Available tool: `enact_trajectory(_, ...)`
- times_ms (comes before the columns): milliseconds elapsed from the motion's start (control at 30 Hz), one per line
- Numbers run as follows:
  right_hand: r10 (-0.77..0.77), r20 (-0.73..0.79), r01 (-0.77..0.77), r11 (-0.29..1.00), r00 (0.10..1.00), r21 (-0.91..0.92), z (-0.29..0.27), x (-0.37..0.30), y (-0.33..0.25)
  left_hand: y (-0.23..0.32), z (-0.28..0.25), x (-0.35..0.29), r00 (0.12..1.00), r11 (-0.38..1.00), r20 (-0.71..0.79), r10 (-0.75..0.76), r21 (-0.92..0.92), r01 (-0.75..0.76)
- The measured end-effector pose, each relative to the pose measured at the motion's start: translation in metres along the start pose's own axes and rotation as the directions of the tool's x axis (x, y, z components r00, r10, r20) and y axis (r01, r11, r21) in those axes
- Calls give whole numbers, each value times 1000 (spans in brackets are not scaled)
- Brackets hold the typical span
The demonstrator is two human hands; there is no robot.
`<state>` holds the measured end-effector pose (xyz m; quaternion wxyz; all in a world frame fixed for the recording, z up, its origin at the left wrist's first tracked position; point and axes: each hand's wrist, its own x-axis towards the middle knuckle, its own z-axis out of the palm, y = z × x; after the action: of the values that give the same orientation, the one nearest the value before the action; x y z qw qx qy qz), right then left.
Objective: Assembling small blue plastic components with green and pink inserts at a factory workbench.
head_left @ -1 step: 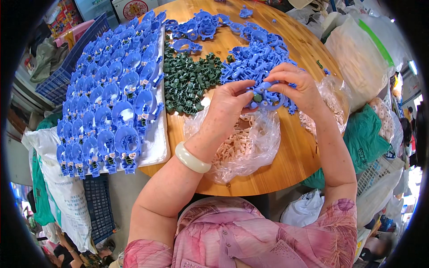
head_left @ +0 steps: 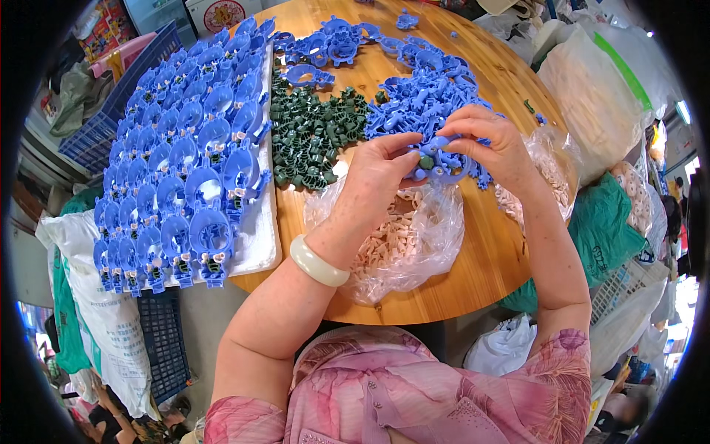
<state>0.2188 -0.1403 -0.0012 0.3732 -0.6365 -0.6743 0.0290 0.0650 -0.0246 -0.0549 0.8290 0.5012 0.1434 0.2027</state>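
Between both hands, above the round wooden table, is a blue plastic toy part (head_left: 442, 172) with a ring-shaped piece and a dark green bit on it. My left hand (head_left: 379, 164), a pale bangle on its wrist, pinches its left side. With thumb and fingertips, my right hand (head_left: 492, 142) grips a small rounded blue piece at its top. Just beyond the hands lies a heap of loose blue parts (head_left: 421, 96). Dark green plastic pieces (head_left: 314, 133) are piled to its left. Under my left wrist sits a clear plastic bag (head_left: 436, 244) of small pale pink pieces (head_left: 384, 240).
Rows of blue cup-shaped assemblies (head_left: 185, 155) cover a white board (head_left: 259, 244) at left. More pale pieces in a bag (head_left: 543, 174) rest by the table's right edge. Blue crates (head_left: 159, 333) and stuffed sacks (head_left: 599, 103) crowd around the wooden table (head_left: 488, 259).
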Motion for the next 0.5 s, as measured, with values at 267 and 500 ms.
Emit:
enact_trajectory(267,-17,40,17,1000,999,3,-2,1,3,0,0,-1,1000,1000,4,-12,-8,12)
enact_trajectory(500,-103,84,106,994,991,-25,-5,4,7,0,1,0,1000,1000,-3,-18,-6,18)
